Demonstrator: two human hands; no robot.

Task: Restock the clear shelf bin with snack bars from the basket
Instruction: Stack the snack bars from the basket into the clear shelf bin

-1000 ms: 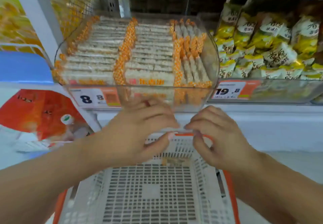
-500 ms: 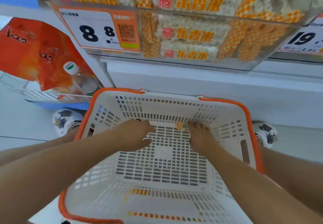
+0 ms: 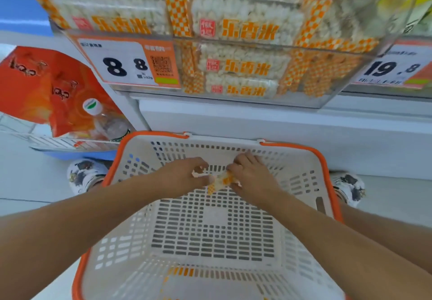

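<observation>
Head view, change: half a second back I had both hands flat-ish on the basket floor with only a scrap of orange showing between them; now a snack bar (image 3: pixel 219 180) is lifted a little off the floor between them, and the shelf looms closer at the top.
Left hand: my left hand (image 3: pixel 184 175) reaches in from the lower left, fingers curled, thumb and fingertips pinching the bar's left end.
Right hand: my right hand (image 3: pixel 251 175) comes in from the lower right, fingers bent down over the bar's right end, gripping it.
Snack bar: orange-and-white checked wrapper, tilted, near the far wall of the basket (image 3: pixel 322 171), just above its slotted floor.
Basket: white with an orange rim, on the floor below the shelf, between my two shoes; I see nothing else lying in it.
Clear shelf bin: the clear shelf bin (image 3: pixel 350 65) sits at the shelf's front edge above the basket, packed with rows of the same checked bars.
Price tags: an 8.8 tag (image 3: pixel 127 64) on the bin's left front, a 19.8 tag (image 3: pixel 392 68) to its right.
Left side: red bags (image 3: pixel 46 89) and a bottle (image 3: pixel 105 119) on a lower rack.
</observation>
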